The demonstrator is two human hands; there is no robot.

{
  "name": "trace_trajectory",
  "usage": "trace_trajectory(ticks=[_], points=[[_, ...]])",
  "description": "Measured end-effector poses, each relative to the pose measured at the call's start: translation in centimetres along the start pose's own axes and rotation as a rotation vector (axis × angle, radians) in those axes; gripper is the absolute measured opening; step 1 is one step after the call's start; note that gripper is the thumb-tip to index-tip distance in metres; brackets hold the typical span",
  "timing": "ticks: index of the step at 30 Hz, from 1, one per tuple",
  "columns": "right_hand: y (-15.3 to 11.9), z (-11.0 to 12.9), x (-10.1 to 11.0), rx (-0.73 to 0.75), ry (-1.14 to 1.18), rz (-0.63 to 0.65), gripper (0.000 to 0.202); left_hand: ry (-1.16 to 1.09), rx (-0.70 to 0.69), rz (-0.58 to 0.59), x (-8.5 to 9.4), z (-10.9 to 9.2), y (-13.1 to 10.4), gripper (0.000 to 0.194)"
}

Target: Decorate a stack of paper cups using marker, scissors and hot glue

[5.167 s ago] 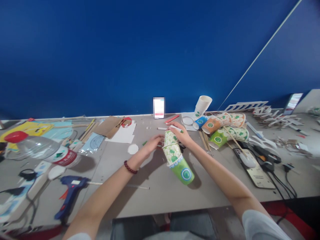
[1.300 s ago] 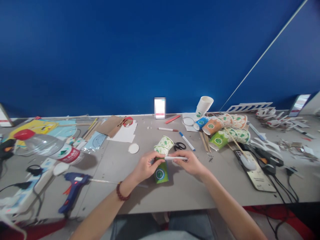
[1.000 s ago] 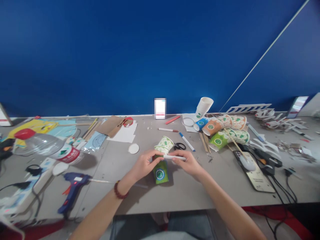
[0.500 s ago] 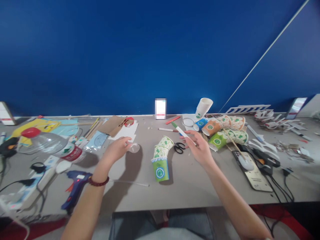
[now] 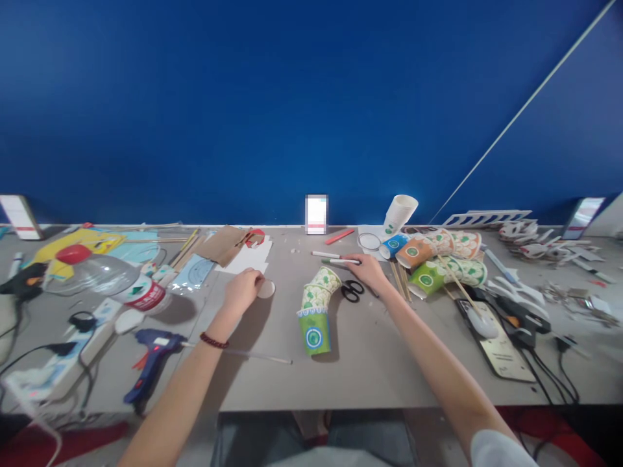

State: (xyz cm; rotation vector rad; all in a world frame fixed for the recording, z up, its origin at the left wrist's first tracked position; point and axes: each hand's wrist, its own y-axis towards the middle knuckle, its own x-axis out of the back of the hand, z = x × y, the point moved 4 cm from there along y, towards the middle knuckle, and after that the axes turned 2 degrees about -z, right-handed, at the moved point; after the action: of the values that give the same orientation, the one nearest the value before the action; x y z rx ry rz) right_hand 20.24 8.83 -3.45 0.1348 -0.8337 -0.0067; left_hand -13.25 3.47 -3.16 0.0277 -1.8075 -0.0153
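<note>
Hands well apart, both over the far half of the worktop (image 5: 370, 383). Right hand (image 5: 370, 269) pinches the right end of a green-tipped marker (image 5: 341, 261); whether the barrel rests on the surface, cannot tell. Left hand (image 5: 242, 292) has its fingertips at the rim of a white disc (image 5: 267, 289), nearer the left edge; grip or mere touch, cannot tell. Bent stack of paper cups (image 5: 317, 311) lies between the hands, on the near-edge side of the marker, touched by neither; right hand is the nearer to it. Marker's long axis runs about parallel to the far edge, green end toward the left edge. Cup stack's long axis runs from near edge toward far edge, bending rightward; the green cup's base points at the near edge. Disc is round (no long axis to log). Brown-tipped marker (image 5: 328, 255) just beyond the green one, roughly parallel. Black-handled scissors (image 5: 352, 291) just right of the cups, on the near-edge side of the right hand.
</note>
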Motion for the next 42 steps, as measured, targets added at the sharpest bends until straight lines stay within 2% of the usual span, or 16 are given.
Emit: trace_trajectory(ticks=[4,6,10,14,16,20,23,25,28,32,35,38,42], points=[[0.5,0.1,-1.5,0.020,-0.020,0.015,0.025,-0.074,0.044,-0.001,-0.1,0.1,0.3,0.017],[0.8,0.3,-2.1,0.032,-0.029,0.015,0.025,-0.157,0.052,-0.038,0.1,-0.1,0.3,0.015],[0.8,0.9,-2.5,0.067,-0.004,-0.008,0.024,-0.538,0.004,-0.157,1.0,-1.5,-0.1,0.017],[-0.5,1.0,-1.4,0.034,0.055,-0.022,0.033,-0.883,0.006,-0.139,1.8,-3.5,-1.0,0.024],[-1.4,1.1,-0.9,0.042,0.111,0.046,0.035,-1.001,0.009,-0.146,2.3,-4.2,-1.6,0.027],[-3.2,2.0,-1.0,0.072,0.318,0.324,0.031,-1.199,0.069,-0.172,2.8,-4.7,-2.4,0.033],[-3.5,2.6,-1.6,-0.005,0.484,0.396,0.032,-1.301,0.134,-0.178,3.1,-4.7,-3.0,0.035],[-3.0,3.1,-2.2,-0.058,0.573,0.378,0.031,-1.343,0.158,-0.178,3.4,-4.8,-3.3,0.036],[-1.6,3.7,-3.6,-0.137,0.670,0.287,0.026,-1.385,0.167,-0.174,4.0,-5.3,-3.9,0.036],[0.6,4.2,-5.8,-0.207,0.685,0.162,0.024,-1.458,0.171,-0.137,4.2,-6.6,-4.1,0.037],[1.7,4.7,-7.2,-0.219,0.672,0.124,0.021,-1.523,0.214,-0.079,3.4,-7.6,-3.5,0.037],[1.9,5.1,-7.9,-0.226,0.643,0.109,0.020,-1.602,0.324,0.015,2.0,-8.2,-2.5,0.035],[0.5,5.0,-6.8,-0.177,0.570,0.048,0.029,-1.710,0.441,0.157,-0.2,-8.5,-1.3,0.028]])
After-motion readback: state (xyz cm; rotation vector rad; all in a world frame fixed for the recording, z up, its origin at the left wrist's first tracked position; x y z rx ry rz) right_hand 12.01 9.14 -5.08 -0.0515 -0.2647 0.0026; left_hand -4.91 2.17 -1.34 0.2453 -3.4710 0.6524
